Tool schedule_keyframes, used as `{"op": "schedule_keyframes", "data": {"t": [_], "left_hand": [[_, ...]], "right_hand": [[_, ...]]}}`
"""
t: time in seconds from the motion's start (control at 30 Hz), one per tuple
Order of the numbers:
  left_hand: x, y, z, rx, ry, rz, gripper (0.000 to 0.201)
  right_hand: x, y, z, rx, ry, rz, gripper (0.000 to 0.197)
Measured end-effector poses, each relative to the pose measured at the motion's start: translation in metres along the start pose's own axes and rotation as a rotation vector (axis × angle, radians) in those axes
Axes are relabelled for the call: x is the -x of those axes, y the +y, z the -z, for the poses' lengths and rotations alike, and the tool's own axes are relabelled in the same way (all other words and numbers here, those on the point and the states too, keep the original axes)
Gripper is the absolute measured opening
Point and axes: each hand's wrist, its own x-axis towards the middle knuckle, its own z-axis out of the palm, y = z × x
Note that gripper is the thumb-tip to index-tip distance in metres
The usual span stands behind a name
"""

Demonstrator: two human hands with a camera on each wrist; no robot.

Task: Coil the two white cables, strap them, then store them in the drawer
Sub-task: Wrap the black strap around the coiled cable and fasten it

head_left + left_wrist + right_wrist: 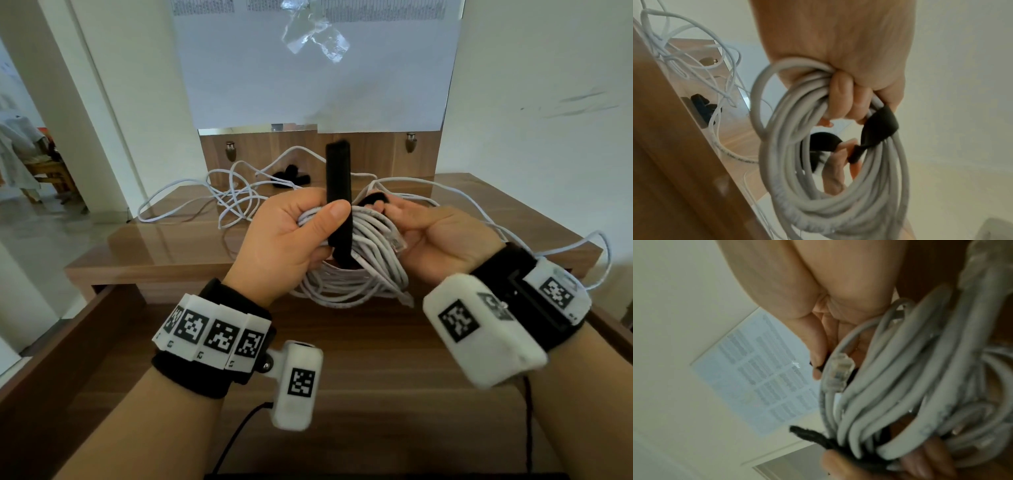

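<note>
The left hand (291,236) grips 1 coiled white cable (363,270), fingers curled round the bundle of loops and thumb pressing a black strap (339,202) against it, the strap's free end standing upright. The right hand (435,236) pinches the strap's other end on the coil's far right side. Beyond, the 2nd white cable (236,195) sprawls loose on the wooden table (171,240), with the open drawer (359,377) below the hands.

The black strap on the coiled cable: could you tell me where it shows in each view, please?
Head: black strap at centre, upright, pinned under the left thumb.
Left wrist: strap right of centre, below the gripping fingers.
Right wrist: its frayed end near the bottom, centre.
Shared landmark: the coiled white cable.
</note>
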Motion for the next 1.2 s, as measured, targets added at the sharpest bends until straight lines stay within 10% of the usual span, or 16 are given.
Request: {"op": "schedule_keyframes", "data": {"t": [0.27, 0.77, 1.2], "left_hand": [[-0.002, -0.022, -0.005, -0.141, -0.023, 0.232, 0.034], [-0.005, -0.021, -0.008, 0.124, 0.626, 0.157, 0.049], [-0.008, -0.022, -0.003, 0.373, 0.529, 0.385, 0.051]], "right_hand": [[0.000, -0.001, -0.003, -0.011, 0.062, 0.385, 0.027], [-0.004, 0.039, -0.012, 0.412, -0.356, 0.497, 0.021], [-0.003, 0.042, -0.005, 1.294, -0.157, 0.484, 0.034]]}}
